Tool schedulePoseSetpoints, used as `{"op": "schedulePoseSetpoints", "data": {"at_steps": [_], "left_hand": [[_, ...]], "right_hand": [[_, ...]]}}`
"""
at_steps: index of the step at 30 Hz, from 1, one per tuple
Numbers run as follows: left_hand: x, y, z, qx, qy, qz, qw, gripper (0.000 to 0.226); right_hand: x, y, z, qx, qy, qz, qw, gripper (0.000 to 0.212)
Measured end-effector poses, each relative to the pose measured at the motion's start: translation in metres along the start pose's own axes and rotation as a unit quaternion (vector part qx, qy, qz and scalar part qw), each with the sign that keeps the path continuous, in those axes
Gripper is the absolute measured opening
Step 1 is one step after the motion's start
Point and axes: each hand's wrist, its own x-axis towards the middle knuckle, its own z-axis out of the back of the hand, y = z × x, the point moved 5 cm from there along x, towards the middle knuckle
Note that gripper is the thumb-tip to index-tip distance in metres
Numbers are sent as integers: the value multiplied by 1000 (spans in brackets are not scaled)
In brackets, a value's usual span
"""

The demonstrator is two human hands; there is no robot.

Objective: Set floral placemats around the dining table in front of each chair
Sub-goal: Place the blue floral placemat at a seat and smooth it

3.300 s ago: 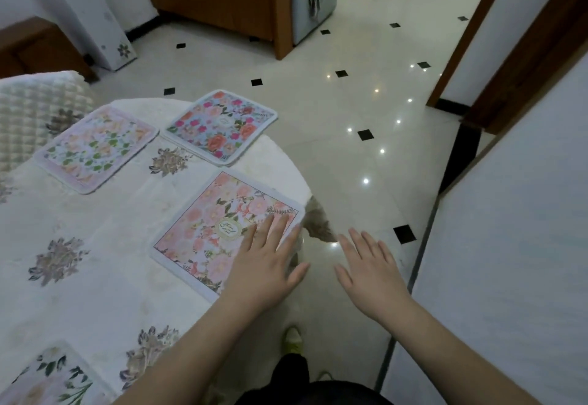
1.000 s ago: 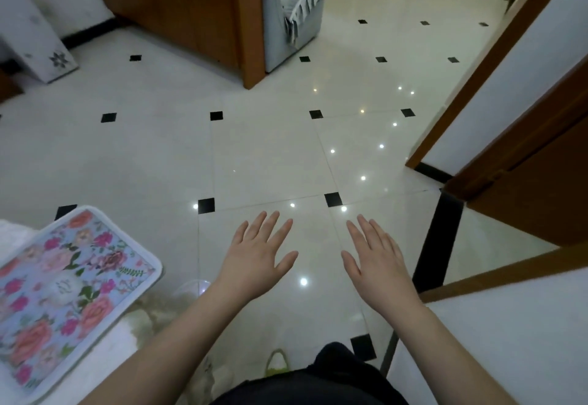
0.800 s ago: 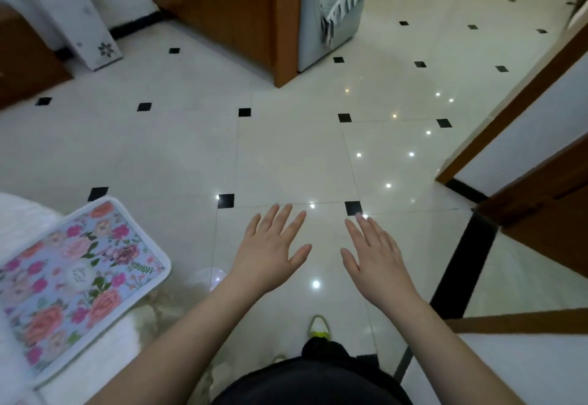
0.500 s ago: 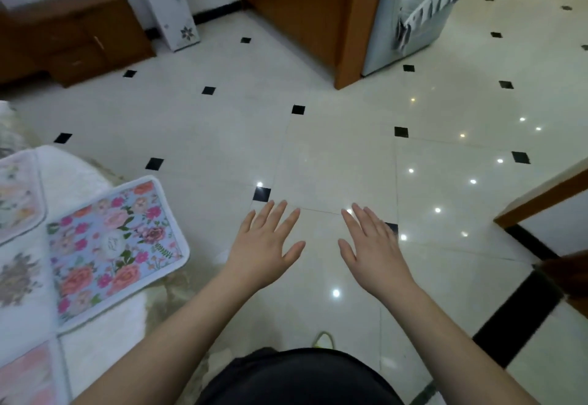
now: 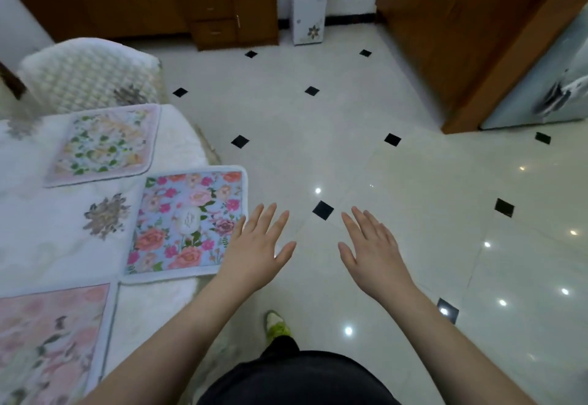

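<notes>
Both hands, left hand (image 5: 254, 253) and right hand (image 5: 375, 253), hover spread and empty, blue placemat (image 5: 187, 223) just beside the left.

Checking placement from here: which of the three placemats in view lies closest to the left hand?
The blue placemat with pink and orange roses, middle of the three; the left hand overlaps its right edge. The pale green-leaf placemat and pink placemat lie farther.
</notes>
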Motion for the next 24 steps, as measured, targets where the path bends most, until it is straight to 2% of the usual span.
{"op": "schedulePoseSetpoints", "data": {"at_steps": [5,11,16,21,24], "left_hand": [[27,54,6,-32,-27,45,998,84],[55,109,10,-34,-13,93,995,86],[60,143,14,-43,-15,122,991,88],[53,180,7,-88,-22,210,974,90],[49,193,0,-109,-20,264,958,91]], "right_hand": [[75,49,2,-30,22,73,997,63],[148,109,6,-43,24,142,989,60],[195,151,-4,-48,60,186,979,59],[234,197,-21,-74,120,273,952,63],[259,227,-35,-104,140,336,926,81]]}}
